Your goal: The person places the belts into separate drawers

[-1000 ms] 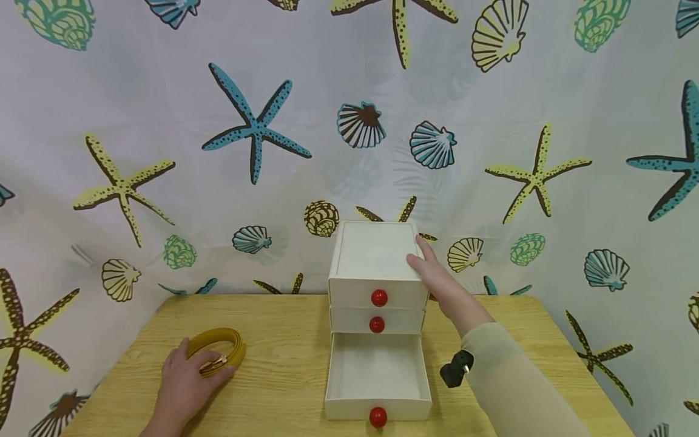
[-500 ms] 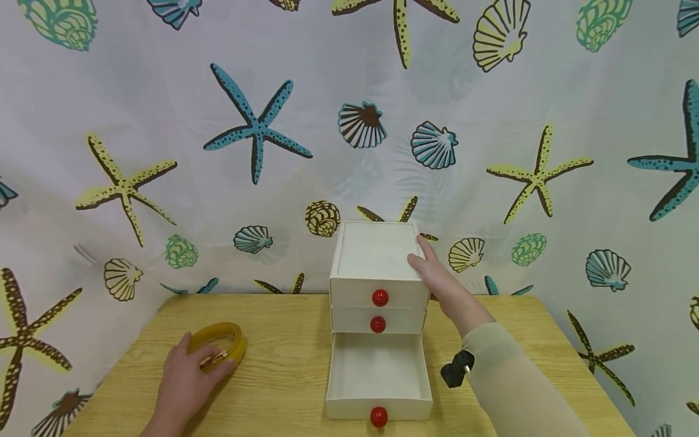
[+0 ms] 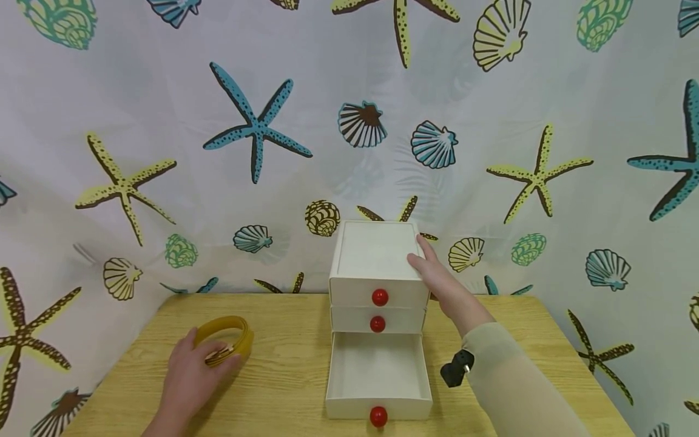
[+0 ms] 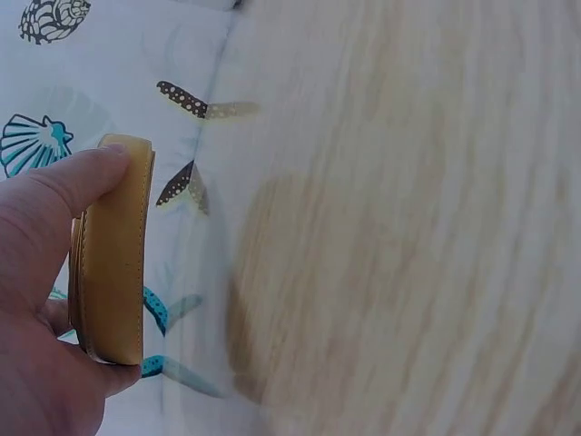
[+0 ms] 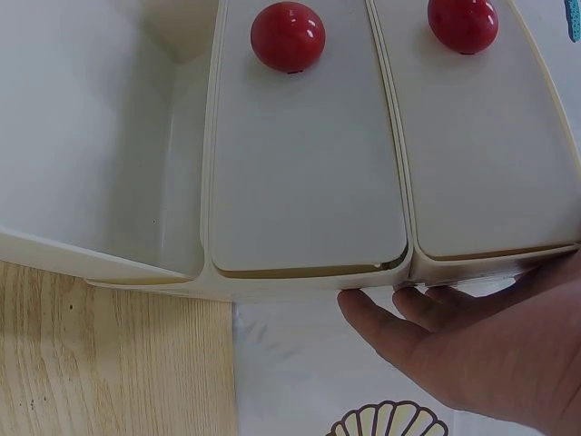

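In the head view, a yellow-tan coiled belt (image 3: pixel 240 340) with a metal buckle is at the left of the table. My left hand (image 3: pixel 191 376) grips the coil, thumb and fingers on its sides. In the left wrist view, the belt (image 4: pixel 118 254) stands on edge in the fingers, clear of the wood with a shadow beyond it. A white three-drawer cabinet (image 3: pixel 377 249) stands mid-table, its bottom drawer (image 3: pixel 379 367) pulled out and bare inside. My right hand (image 3: pixel 442 279) rests on the cabinet's upper right edge, fingertips against its side wall in the right wrist view.
Red round knobs (image 3: pixel 380 297) mark the drawer fronts. The two upper drawers are closed. A wooden table (image 3: pixel 284 352) carries everything, and a white cloth (image 3: pixel 371 176) printed with starfish and shells hangs behind. A black device (image 3: pixel 457 368) is on the right wrist.
My left hand and the belt have risen and shifted slightly right and away. The right hand and the cabinet have stayed put.
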The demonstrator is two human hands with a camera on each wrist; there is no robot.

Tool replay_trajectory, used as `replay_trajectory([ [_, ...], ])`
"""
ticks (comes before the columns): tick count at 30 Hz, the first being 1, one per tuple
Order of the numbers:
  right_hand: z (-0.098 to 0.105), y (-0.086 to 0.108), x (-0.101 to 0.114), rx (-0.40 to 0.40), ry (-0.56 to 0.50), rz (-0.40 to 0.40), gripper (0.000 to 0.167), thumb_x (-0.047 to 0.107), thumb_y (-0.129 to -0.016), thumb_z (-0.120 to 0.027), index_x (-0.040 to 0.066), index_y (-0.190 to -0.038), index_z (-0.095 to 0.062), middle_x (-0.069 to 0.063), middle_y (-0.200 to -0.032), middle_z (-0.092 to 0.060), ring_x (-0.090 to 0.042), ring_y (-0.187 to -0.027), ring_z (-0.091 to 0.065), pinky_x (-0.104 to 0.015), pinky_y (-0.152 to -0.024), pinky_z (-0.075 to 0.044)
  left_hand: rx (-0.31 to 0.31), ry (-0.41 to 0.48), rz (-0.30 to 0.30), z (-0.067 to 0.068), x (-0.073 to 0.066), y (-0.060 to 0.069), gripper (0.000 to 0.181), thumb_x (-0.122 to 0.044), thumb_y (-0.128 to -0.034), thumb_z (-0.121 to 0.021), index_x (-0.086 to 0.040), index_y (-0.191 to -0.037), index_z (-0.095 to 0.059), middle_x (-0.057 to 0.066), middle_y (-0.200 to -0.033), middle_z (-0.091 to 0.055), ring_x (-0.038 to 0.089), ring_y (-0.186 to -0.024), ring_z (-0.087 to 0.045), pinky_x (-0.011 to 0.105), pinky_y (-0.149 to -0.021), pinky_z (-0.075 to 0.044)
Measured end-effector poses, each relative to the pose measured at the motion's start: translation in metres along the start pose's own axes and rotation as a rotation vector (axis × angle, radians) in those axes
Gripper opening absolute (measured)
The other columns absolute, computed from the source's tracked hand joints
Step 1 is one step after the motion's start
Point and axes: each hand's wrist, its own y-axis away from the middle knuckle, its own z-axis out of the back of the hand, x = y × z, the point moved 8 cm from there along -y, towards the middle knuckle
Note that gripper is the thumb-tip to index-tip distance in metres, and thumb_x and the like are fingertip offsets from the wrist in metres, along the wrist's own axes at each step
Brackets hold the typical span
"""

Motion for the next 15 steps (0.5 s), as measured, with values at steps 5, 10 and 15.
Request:
replay_trajectory([
  [5, -0.001, 0.002, 0.002, 0.009, 0.004, 0.014, 0.074, 0.043, -0.118, -0.04, 0.037, -0.178, 0.004, -0.012, -0.185, 0.007, -0.044, -0.168, 0.0, -0.075, -0.127, -0.015, -0.021, 0.006, -0.03, 0.0, -0.011, 0.0, 0.036, -0.03, -0.09, -0.095, -0.002, -0.109, -0.082, 0.053, -0.154, -0.038, 0.074, -0.142, -0.034, 0.082, -0.114, -0.029],
  [10, -0.001, 0.003, 0.002, 0.007, 0.007, 0.007, 0.074, 0.043, -0.118, -0.039, 0.037, -0.178, 0.004, -0.013, -0.185, 0.007, -0.046, -0.168, -0.001, -0.076, -0.127, -0.016, -0.039, 0.004, -0.079, 0.002, -0.024, -0.001, 0.033, -0.028, -0.0887, -0.096, -0.003, -0.105, -0.082, 0.054, -0.151, -0.042, 0.074, -0.139, -0.038, 0.083, -0.113, -0.031],
  [15, 0.0, 0.003, 0.003, -0.008, 0.02, 0.001, 0.074, 0.042, -0.118, -0.04, 0.036, -0.178, 0.002, -0.012, -0.185, 0.007, -0.044, -0.168, 0.003, -0.075, -0.128, -0.01, 0.027, 0.021, -0.043, -0.001, -0.031, -0.002, 0.038, -0.031, -0.0919, -0.093, -0.001, -0.112, -0.082, 0.053, -0.156, -0.037, 0.073, -0.144, -0.033, 0.081, -0.115, -0.029],
])
